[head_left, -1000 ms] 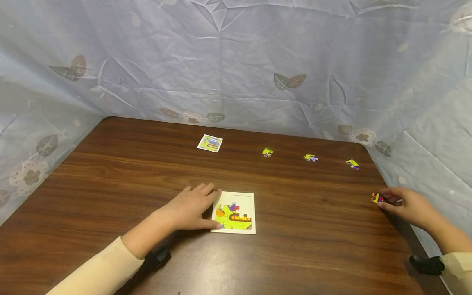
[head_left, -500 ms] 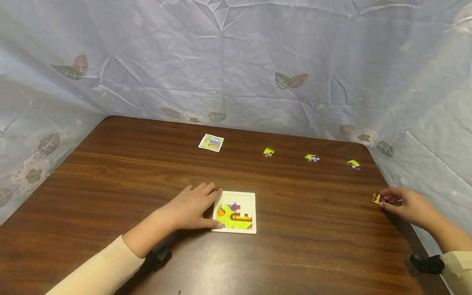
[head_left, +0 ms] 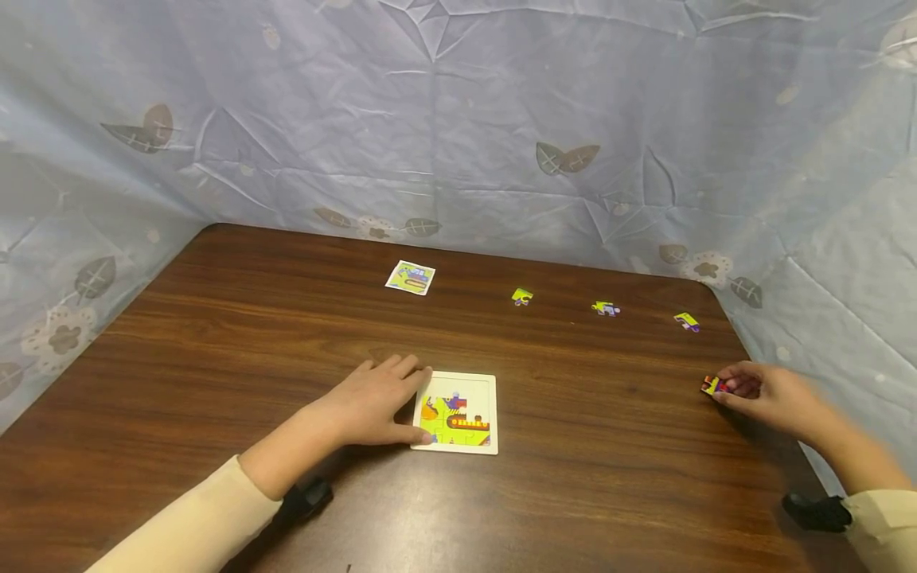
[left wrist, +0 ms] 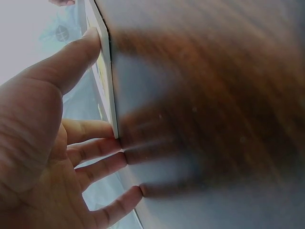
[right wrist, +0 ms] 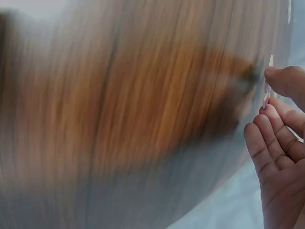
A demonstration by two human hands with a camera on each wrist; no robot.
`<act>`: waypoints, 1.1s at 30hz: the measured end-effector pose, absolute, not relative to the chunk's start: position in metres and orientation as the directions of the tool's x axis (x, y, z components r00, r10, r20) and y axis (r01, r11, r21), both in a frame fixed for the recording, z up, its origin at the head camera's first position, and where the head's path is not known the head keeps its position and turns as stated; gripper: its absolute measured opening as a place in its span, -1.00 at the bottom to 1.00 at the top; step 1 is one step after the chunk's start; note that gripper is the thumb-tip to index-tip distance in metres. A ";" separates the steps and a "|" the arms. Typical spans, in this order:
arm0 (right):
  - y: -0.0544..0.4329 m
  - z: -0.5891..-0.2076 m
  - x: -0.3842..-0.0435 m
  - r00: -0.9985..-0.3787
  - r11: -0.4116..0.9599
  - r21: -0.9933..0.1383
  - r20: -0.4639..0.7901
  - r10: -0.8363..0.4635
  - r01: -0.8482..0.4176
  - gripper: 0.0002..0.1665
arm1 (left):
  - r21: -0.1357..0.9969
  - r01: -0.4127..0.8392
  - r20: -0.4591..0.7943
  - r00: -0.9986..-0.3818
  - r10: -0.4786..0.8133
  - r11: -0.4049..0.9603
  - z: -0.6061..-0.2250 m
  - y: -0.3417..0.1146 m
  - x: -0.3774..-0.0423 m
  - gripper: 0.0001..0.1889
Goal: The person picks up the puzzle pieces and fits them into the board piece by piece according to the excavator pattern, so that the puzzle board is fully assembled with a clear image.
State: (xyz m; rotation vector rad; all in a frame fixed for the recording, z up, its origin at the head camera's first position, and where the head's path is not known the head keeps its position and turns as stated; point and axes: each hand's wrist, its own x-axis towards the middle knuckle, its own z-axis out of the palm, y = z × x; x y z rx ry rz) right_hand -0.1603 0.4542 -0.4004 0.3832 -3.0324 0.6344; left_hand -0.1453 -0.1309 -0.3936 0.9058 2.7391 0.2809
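Observation:
My right hand [head_left: 777, 398] pinches a colourful puzzle piece [head_left: 711, 385] between thumb and fingertips over the table's right side. The right wrist view catches this piece [right wrist: 268, 88] edge-on, lifted off the tabletop. My left hand [head_left: 372, 404] rests against the left side of a square puzzle board [head_left: 489, 414] with a pale frame. Its thumb [left wrist: 86, 50] lies on the near-left corner and the index fingertip touches the far-left one, fingers fairly straight. Joined pieces showing part of a vehicle fill the board's lower and left parts; bare tray shows at the top and right.
Three loose puzzle pieces, one left [head_left: 522, 297], one middle [head_left: 606, 309] and one right [head_left: 687, 321], lie along the far right of the brown table [head_left: 236, 334]. A printed picture card [head_left: 411, 278] lies at the back. Patterned curtain [head_left: 487, 103] surrounds the far edge and sides.
My right hand, still pinching the puzzle piece, has shifted slightly left during the last half second. The left hand and the board stay in place.

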 end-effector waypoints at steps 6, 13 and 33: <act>0.413 -0.389 -0.165 -0.924 0.842 -0.381 0.150 -0.352 -0.382 -0.73 | 0.258 0.557 -0.171 -0.778 0.604 0.790 -0.392 -0.132 -0.145 -0.01; 0.362 -0.374 -0.170 -0.867 0.796 -0.345 0.194 -0.459 -0.498 -0.65 | 0.268 0.540 -0.187 -0.783 0.593 0.798 -0.391 -0.132 -0.145 0.00; 0.244 -0.366 -0.168 -0.701 0.601 -0.399 0.173 -0.692 -0.692 -0.65 | 0.249 0.562 -0.168 -0.777 0.607 0.789 -0.394 -0.132 -0.146 -0.01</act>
